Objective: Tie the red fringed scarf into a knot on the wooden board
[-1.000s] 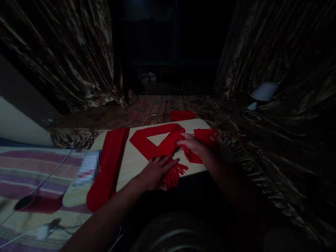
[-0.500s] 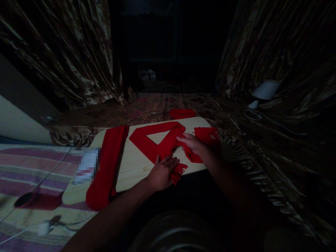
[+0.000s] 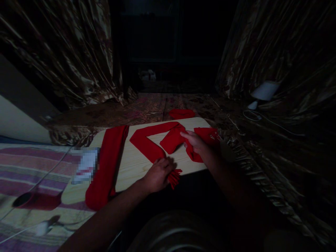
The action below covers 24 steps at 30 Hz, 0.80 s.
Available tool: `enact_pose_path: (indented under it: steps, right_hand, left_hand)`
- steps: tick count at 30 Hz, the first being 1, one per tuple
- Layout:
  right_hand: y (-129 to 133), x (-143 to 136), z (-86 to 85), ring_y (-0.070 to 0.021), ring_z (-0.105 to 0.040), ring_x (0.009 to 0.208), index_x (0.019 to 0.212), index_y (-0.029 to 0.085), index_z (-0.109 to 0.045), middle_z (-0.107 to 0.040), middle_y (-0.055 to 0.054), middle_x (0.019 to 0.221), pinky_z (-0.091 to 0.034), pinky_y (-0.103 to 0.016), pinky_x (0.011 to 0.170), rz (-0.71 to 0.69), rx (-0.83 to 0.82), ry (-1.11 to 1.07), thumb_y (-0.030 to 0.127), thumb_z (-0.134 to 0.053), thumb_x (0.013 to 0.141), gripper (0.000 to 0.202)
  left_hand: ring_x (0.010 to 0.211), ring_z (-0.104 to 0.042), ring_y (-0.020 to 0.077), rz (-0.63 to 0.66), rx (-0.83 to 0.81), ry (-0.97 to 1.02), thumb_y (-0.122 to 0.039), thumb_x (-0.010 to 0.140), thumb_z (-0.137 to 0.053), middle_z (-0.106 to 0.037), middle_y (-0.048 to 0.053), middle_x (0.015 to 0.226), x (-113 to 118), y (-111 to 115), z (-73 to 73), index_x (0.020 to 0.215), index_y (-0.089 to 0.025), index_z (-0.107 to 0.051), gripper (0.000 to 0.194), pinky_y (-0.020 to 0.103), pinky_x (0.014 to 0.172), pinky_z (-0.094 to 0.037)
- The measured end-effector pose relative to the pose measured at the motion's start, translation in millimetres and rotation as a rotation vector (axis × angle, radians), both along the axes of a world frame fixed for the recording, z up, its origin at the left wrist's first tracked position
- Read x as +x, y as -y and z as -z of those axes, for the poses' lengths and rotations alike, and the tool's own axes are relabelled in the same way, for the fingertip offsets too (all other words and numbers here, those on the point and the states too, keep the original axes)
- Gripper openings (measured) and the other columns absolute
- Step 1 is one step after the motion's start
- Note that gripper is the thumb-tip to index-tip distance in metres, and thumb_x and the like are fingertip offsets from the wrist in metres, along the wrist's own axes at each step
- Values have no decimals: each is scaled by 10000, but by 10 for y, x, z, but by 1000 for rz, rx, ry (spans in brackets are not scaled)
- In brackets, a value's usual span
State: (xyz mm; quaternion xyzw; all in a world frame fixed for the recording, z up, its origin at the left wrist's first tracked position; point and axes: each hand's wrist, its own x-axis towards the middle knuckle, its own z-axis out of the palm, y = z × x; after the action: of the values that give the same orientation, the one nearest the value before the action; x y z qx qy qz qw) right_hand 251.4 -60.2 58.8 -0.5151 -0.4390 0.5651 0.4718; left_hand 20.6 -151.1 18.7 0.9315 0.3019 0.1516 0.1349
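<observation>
A red fringed scarf [image 3: 147, 141] lies in a bent strip on a pale wooden board [image 3: 133, 171]. My left hand [image 3: 157, 175] is closed around its fringed end at the board's near edge, with the fringe sticking out to the right. Further right, my right hand [image 3: 193, 141] pinches a folded part of red cloth between thumb and fingers. Beyond that hand another red fringed part [image 3: 207, 136] lies at the board's right side. A wide folded red cloth [image 3: 109, 161] lies across the board's left part and hangs over the near edge.
A red bundle [image 3: 182, 113] sits behind the board. At left are a blurred white packet [image 3: 88, 164], a red cylinder [image 3: 42, 201] and a white plug [image 3: 42, 228] with cables on striped bedding [image 3: 21, 178]. A small lamp [image 3: 265, 91] stands at right, near patterned curtains.
My left hand has closed on the fringed end and moved it slightly toward me. My right hand has shifted slightly right, and the red cloth under it has come apart from the left strip.
</observation>
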Motion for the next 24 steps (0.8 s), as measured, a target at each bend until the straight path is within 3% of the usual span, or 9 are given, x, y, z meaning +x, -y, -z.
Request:
enact_pose_path:
  steps: [3, 5, 7, 10, 13, 16, 19, 22, 24]
  right_hand:
    - [28, -16, -34, -77, -466, 417, 1017, 217, -581, -588, 59, 612, -365, -186, 396, -19, 5, -6, 456, -735, 818, 346]
    - [41, -32, -51, -81, -472, 423, 1017, 222, -590, -577, 62, 603, -367, -183, 396, -27, 5, -5, 469, -722, 824, 340]
    - [62, -55, -76, -86, -481, 433, 1033, 227, -601, -572, 63, 600, -378, -183, 404, -42, -4, 12, 474, -710, 833, 336]
    - [122, -133, -138, -94, -526, 485, 1070, 238, -624, -617, 44, 654, -418, -188, 448, -116, -4, 109, 445, -704, 841, 320]
    - [212, -315, -202, -112, -613, 628, 1109, 228, -642, -694, 9, 802, -476, -194, 553, -317, 83, 275, 356, -708, 829, 315]
    - [311, -612, -219, -137, -655, 759, 1119, 195, -647, -728, -19, 945, -490, -203, 637, -602, 222, 522, 299, -712, 798, 344]
    - [405, -951, -186, -176, -669, 811, 1078, 173, -654, -734, -60, 1001, -476, -225, 652, -773, 362, 870, 322, -678, 803, 314]
    - [494, -1216, -141, -242, -690, 867, 1067, 164, -654, -736, -117, 1024, -487, -282, 679, -772, 458, 1101, 361, -625, 824, 314]
    - [549, -1306, -120, -276, -699, 896, 1083, 157, -653, -737, -139, 1032, -504, -322, 714, -801, 505, 1143, 371, -616, 823, 339]
  left_hand:
    - [1137, -585, 306, -65, -82, 176, -161, 807, -609, -664, 154, 1216, -24, -16, 51, 1224, -175, -641, 419, 483, 1001, -449]
    - [985, -641, 256, -230, -217, 443, -216, 859, -595, -708, 123, 1068, -27, -71, 64, 1089, -179, -659, 242, 415, 906, -505]
    - [858, -663, 213, -470, -388, 795, -323, 910, -579, -719, 94, 947, -39, -181, 19, 1012, -177, -643, 189, 357, 822, -534]
    - [737, -674, 185, -763, -637, 1325, -432, 961, -509, -707, 82, 824, -113, -430, -205, 1034, -140, -622, 322, 339, 768, -565]
    - [669, -685, 176, -926, -732, 1692, -363, 1009, -433, -695, 73, 795, -230, -692, -588, 1161, -125, -550, 306, 363, 735, -593]
    - [707, -702, 169, -942, -677, 1808, -313, 1023, -436, -708, 93, 895, -271, -880, -995, 1297, -133, -436, 328, 385, 776, -604]
    - [737, -704, 172, -881, -606, 1800, -336, 1036, -417, -709, 125, 935, -159, -983, -1250, 1330, -114, -391, 370, 400, 821, -598]
    - [810, -707, 169, -813, -684, 1690, -382, 1035, -426, -719, 115, 948, 13, -997, -1251, 1301, -131, -439, 365, 375, 824, -594]
    - [855, -710, 195, -723, -834, 1440, -451, 997, -501, -725, 135, 989, 68, -957, -1139, 1242, -115, -522, 417, 389, 828, -587]
